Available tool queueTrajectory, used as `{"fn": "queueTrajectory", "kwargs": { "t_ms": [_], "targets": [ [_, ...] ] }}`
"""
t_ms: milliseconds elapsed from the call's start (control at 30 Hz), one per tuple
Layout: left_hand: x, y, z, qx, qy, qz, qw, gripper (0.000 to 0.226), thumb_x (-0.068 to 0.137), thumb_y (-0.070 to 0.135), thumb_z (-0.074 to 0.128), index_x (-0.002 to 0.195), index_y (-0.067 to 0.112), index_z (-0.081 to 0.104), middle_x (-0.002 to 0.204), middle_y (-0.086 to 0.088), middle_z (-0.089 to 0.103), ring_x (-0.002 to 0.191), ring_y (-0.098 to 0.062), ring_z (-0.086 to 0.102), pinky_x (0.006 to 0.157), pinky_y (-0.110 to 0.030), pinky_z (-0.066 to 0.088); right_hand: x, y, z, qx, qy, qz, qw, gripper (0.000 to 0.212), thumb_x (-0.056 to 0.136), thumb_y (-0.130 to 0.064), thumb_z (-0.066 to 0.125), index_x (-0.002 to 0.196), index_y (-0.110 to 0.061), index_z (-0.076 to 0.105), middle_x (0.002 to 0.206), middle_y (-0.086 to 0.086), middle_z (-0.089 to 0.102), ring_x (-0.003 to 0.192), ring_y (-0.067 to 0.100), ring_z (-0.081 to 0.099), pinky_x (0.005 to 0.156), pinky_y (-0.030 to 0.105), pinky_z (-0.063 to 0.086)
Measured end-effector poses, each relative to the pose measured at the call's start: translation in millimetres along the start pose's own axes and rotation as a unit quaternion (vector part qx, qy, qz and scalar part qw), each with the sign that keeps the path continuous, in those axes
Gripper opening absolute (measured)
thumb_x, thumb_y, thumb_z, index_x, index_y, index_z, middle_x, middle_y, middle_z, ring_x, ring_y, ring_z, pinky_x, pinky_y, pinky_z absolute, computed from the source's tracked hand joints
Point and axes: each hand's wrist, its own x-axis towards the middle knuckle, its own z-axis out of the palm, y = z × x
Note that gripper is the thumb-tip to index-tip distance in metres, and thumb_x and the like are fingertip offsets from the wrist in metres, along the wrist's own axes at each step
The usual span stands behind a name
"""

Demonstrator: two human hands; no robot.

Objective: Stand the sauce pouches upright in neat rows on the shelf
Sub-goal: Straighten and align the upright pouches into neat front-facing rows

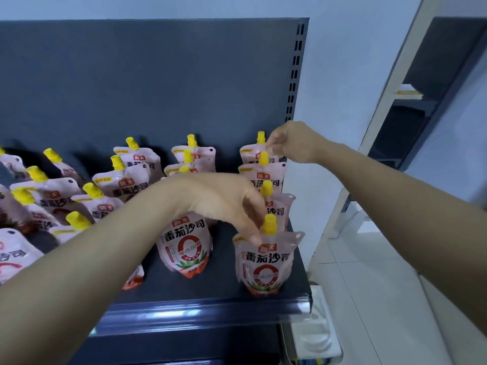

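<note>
My left hand (224,204) pinches the top of the front pouch (266,262), standing upright at lower right on the shelf (210,304). My right hand (290,142), directly behind, seems to pinch the rear pouch (251,154) of the same column.

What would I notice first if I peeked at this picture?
First, the pink sauce pouches with bright yellow caps, standing in rows on the dark shelf. Next, the two hands reaching over the row at the right end. The left hand pinches the top of the front pouch, and the right hand pinches the top corner of the back pouch.
</note>
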Motion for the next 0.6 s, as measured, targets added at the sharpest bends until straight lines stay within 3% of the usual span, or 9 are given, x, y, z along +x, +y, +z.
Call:
{"fn": "queueTrajectory", "kwargs": {
  "t_ms": [133,233,300,367,500,533,600],
  "targets": [
    [10,-6,23,0.105,0.038,-0.005,0.994,0.015,0.077,0.029,0.070,0.086,0.016,0.071,0.075,0.005,0.068,0.068,-0.008,0.058,0.063,-0.024,0.047,-14,-2,0,0.019,0.034,0.015,0.999,0.021,0.090,-0.017,0.056,0.083,-0.005,0.072,0.083,0.011,0.072,0.072,0.015,0.056,0.064,0.022,0.042],
    [13,-8,32,0.108,0.053,-0.003,0.993,0.020,0.080,0.025,0.067,0.069,0.008,0.066,0.060,0.002,0.050,0.056,-0.010,0.045,0.055,-0.025,0.037,-29,-6,-2,0.080,-0.020,0.034,0.996,0.029,0.086,-0.034,0.063,0.063,-0.017,0.068,0.058,-0.006,0.067,0.059,0.007,0.059,0.060,0.017,0.048],
    [12,-10,35,0.093,0.075,-0.007,0.993,0.026,0.080,0.024,0.068,0.058,0.012,0.060,0.052,0.008,0.043,0.050,-0.007,0.039,0.052,-0.020,0.034,-39,-13,-2,0.085,-0.124,0.050,0.987,0.031,0.079,-0.048,0.066,0.076,-0.018,0.074,0.064,-0.011,0.070,0.063,-0.002,0.063,0.061,0.010,0.049],
    [12,-10,38,0.080,0.095,-0.008,0.992,0.033,0.080,0.023,0.069,0.050,0.015,0.056,0.044,0.009,0.040,0.044,-0.005,0.037,0.044,-0.012,0.030,-44,-15,-2,0.097,-0.197,0.063,0.974,0.038,0.078,-0.048,0.067,0.096,-0.016,0.075,0.082,-0.006,0.073,0.078,0.004,0.067,0.069,0.017,0.050],
    [10,-8,43,0.074,0.125,-0.013,0.989,0.027,0.079,0.022,0.069,0.063,0.001,0.063,0.053,0.001,0.041,0.047,-0.007,0.034,0.042,-0.014,0.028,-49,-18,-1,0.094,-0.207,0.039,0.973,0.040,0.082,-0.046,0.065,0.101,-0.013,0.074,0.099,0.006,0.072,0.088,0.012,0.065,0.078,0.026,0.055],
    [10,-7,45,0.068,0.132,-0.014,0.989,0.027,0.079,0.021,0.070,0.063,0.000,0.062,0.053,0.001,0.041,0.046,-0.007,0.034,0.042,-0.013,0.028,-50,-18,0,0.077,-0.211,0.037,0.974,0.040,0.081,-0.044,0.066,0.100,-0.010,0.073,0.097,0.008,0.069,0.088,0.016,0.063,0.081,0.030,0.054],
    [10,-4,48,0.055,0.145,-0.016,0.988,0.028,0.078,0.019,0.070,0.062,-0.001,0.062,0.052,0.002,0.040,0.045,-0.007,0.034,0.041,-0.011,0.029,-54,-16,3,0.039,-0.227,0.023,0.973,0.034,0.081,-0.036,0.069,0.092,-0.004,0.072,0.083,0.007,0.061,0.080,0.017,0.055,0.073,0.028,0.050]
  ]
}}
